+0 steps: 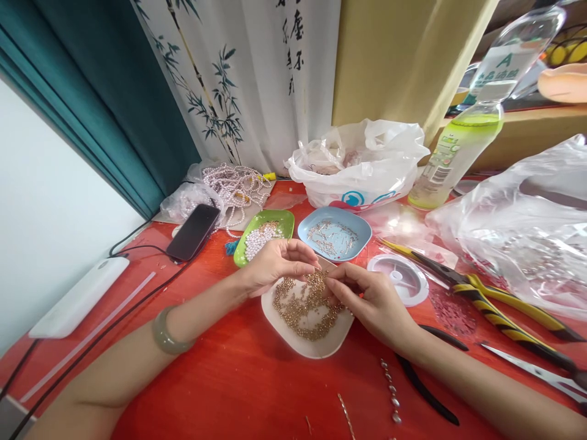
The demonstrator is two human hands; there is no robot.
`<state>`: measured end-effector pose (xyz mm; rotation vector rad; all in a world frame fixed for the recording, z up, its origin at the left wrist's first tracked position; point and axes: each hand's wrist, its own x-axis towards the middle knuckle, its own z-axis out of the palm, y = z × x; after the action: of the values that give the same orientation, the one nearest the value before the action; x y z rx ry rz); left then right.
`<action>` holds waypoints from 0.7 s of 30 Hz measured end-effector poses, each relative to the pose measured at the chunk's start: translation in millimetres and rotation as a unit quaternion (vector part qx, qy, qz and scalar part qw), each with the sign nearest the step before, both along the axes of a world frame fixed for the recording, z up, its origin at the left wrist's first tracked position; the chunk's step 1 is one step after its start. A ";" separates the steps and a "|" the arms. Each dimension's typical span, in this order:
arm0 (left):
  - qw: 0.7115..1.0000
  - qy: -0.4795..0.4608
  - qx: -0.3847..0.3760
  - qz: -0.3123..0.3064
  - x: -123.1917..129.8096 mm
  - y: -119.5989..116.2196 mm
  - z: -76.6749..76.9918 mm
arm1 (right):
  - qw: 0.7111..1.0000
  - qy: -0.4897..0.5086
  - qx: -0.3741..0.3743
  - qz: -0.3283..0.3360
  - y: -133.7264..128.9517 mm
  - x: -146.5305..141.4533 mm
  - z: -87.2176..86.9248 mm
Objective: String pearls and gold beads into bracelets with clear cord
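Observation:
My left hand [282,264] is over the far side of a white plate [316,351], thumb and fingertips brought together. My right hand [369,296] hovers at the plate's right side with thumb and index finger pinched. Whatever sits between the fingertips of either hand is too small to make out. Many small gold beads [293,313] lie spread across the plate below both hands. Just behind stand a green dish [288,221] of pale pearl beads [262,241] and a blue dish [364,231] holding thin metal pins [331,238].
Right of the plate lie a white spool [419,293], yellow-black pliers [499,293], scissors [527,360] and a beaded strand [389,391]. Plastic bags [358,177], a bottle [458,153] and bead strings [233,183] line the back. A phone [193,232] and cables are at left.

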<state>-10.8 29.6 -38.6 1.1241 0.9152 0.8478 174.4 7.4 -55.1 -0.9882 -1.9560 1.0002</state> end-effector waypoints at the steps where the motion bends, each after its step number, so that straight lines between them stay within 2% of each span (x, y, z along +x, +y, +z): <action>1: 1.000 0.003 0.005 -0.003 -0.2 -0.2 0.7 | 1.000 0.000 -0.002 0.001 0.1 0.0 0.4; 8: 0.997 0.050 0.061 -0.012 -4.5 3.6 9.8 | 1.000 0.006 -0.005 0.002 -0.9 1.0 1.5; 11: 0.984 0.109 0.133 0.041 -17.0 14.2 15.9 | 1.000 0.011 -0.019 0.000 -1.2 0.7 1.4; 13: 0.962 0.179 0.181 0.095 -30.0 23.3 19.6 | 0.999 0.016 -0.029 -0.003 -1.1 0.4 1.2; 15: 0.924 0.284 0.227 0.117 -44.2 32.1 21.9 | 0.999 0.019 -0.034 -0.007 -1.0 0.2 0.9; 18: 0.859 0.430 0.260 0.101 -61.6 41.6 19.9 | 0.999 0.020 -0.037 -0.007 -0.9 0.0 0.1; 21: 0.817 0.498 0.277 0.087 -69.1 46.4 11.6 | 0.999 0.020 -0.036 -0.003 -1.0 0.0 -0.4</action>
<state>-79.9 76.0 -27.0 2.1092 1.7113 0.6522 174.4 6.4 -55.5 -1.0065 -1.8936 1.0861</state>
